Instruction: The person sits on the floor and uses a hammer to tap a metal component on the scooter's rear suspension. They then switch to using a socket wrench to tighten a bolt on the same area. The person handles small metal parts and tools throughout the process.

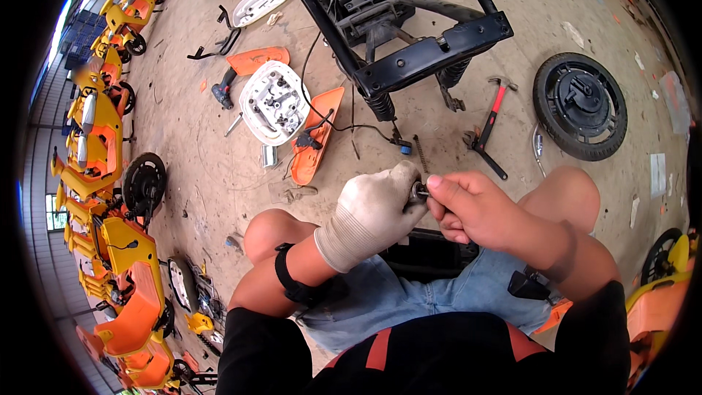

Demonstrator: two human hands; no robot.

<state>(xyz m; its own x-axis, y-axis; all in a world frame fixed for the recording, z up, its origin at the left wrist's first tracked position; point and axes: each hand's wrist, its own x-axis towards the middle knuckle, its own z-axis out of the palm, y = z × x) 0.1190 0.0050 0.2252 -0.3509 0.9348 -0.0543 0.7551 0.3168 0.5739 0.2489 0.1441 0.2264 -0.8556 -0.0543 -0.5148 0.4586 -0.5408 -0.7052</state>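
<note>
My left hand (pixel 376 208), in a pale knitted glove, is closed around a small round metal part (pixel 418 192) with a dark centre. My bare right hand (pixel 472 208) meets it from the right, thumb and fingers pinched at a thin metal piece that sticks out of the part. The fingers hide most of that piece, so its kind is unclear. Both hands are above my lap. Just beyond them a coil spring (pixel 420 153) and a blue-ended cable (pixel 404 148) lie by the black scooter frame (pixel 431 55).
A white tray of bolts (pixel 274 102), orange panels (pixel 318 139) and a cordless drill (pixel 224 90) lie left. Rightward are a claw hammer (pixel 499 106), an adjustable wrench (pixel 484 150) and a wheel (pixel 580 106). Yellow-orange scooters (pixel 110 146) line the far left.
</note>
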